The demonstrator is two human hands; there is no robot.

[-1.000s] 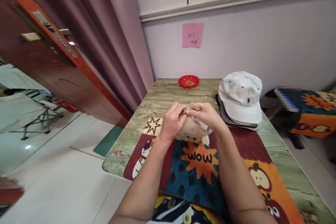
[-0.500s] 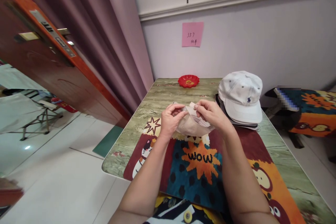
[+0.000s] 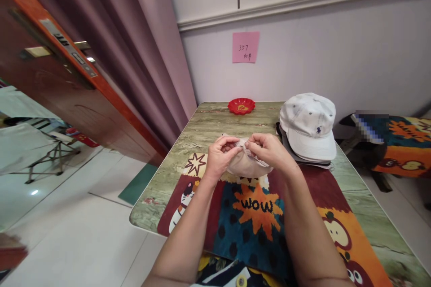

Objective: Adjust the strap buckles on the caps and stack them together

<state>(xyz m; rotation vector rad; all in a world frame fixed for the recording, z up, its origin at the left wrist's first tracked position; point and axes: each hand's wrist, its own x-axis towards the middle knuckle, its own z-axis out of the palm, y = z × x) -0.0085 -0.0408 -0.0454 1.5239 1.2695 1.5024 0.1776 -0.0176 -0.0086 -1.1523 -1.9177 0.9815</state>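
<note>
Just above the patterned mat, both my hands grip a beige cap, its opening partly turned toward me. My left hand pinches the cap's edge between thumb and fingers. Close by, my right hand pinches what looks like a strap end, its fingertips nearly meeting the left ones. Fingers hide most of the strap and its fastening. A white cap with a small dark blue emblem tops a stack of darker caps right of my right hand.
A red scalloped dish stands at the table's back edge. The colourful mat lies under my forearms. A pink note is stuck to the wall. At left are a wooden door and a purple curtain.
My right hand has moved slightly left and down, bringing its fingertips close to the left hand's. The strap end that stuck up between them is now mostly covered.
</note>
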